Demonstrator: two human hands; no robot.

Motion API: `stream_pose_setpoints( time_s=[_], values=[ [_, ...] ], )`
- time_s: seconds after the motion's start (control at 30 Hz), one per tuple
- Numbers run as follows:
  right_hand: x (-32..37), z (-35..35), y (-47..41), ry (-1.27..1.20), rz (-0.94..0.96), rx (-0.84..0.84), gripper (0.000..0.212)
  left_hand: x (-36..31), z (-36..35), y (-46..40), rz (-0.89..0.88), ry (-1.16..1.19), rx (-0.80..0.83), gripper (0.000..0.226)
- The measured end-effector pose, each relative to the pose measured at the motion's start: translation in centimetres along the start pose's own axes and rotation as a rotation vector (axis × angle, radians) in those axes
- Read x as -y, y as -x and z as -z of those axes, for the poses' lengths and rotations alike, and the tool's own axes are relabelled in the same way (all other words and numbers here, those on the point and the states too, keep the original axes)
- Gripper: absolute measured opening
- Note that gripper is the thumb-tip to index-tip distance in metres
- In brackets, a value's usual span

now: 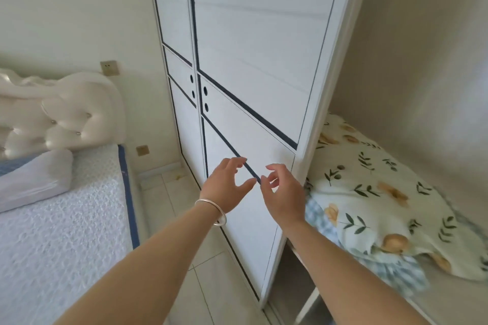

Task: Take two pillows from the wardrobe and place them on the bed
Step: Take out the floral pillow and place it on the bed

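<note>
Both hands are held out before the wardrobe point(250, 66), whose sliding door point(253, 119) is pushed left to expose the right compartment. The left hand point(224, 187) and right hand point(282, 192) are empty, each grip released with fingers loosely spread, judged ready to take hold. A soft, floral-printed pillow point(369, 192) lies slumped on the wardrobe shelf to the right, over blue checked fabric point(319, 216). The door is smooth, white, dark-lined. At left, the bed point(66, 232) shows a quilted mattress and tufted glossy headboard point(60, 113), already bearing a pale contoured pillow point(37, 179).
</note>
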State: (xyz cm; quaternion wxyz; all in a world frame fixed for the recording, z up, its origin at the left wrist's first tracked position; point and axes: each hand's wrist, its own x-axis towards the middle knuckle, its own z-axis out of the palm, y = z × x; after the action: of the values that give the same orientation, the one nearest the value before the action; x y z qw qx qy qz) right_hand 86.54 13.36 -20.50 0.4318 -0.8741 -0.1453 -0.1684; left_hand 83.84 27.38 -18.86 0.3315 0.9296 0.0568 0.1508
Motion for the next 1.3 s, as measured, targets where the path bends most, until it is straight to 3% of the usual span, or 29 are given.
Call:
stream_pose_setpoints(
  time_s=[0.23,0.33,0.5,0.77,0.97,1.07,1.3],
  values=[
    [-6.2,5.9,1.4,0.175,-0.091,-0.162,0.022,-4.8,-5.2,1.4,-0.074,-0.009,0.117,0.044],
    [-9.4,9.0,1.4,0.362,-0.103,-0.163,0.029,-6.7,-7.2,1.7,-0.078,-0.005,0.177,0.039],
    [-13.6,13.9,0.5,0.595,-0.274,0.028,0.05,-9.7,-10.2,0.7,-0.043,0.057,0.304,0.041],
    [-15.6,16.1,-1.4,0.594,-0.274,0.331,0.065,-13.9,-16.3,-2.0,-0.057,0.016,0.451,0.05],
    [-14.7,17.0,-3.3,0.669,-0.29,0.432,0.059,-14.8,-19.6,-4.4,0.004,-0.08,0.597,0.046],
    [-14.3,17.1,-3.7,0.721,-0.287,0.469,0.055,-14.6,-20.0,-4.9,0.072,-0.164,0.561,0.052],
    [-12.8,17.8,-5.2,0.769,-0.305,0.6,0.037,-14.0,-18.5,-6.7,0.347,0.033,0.481,0.074]
  ],
)
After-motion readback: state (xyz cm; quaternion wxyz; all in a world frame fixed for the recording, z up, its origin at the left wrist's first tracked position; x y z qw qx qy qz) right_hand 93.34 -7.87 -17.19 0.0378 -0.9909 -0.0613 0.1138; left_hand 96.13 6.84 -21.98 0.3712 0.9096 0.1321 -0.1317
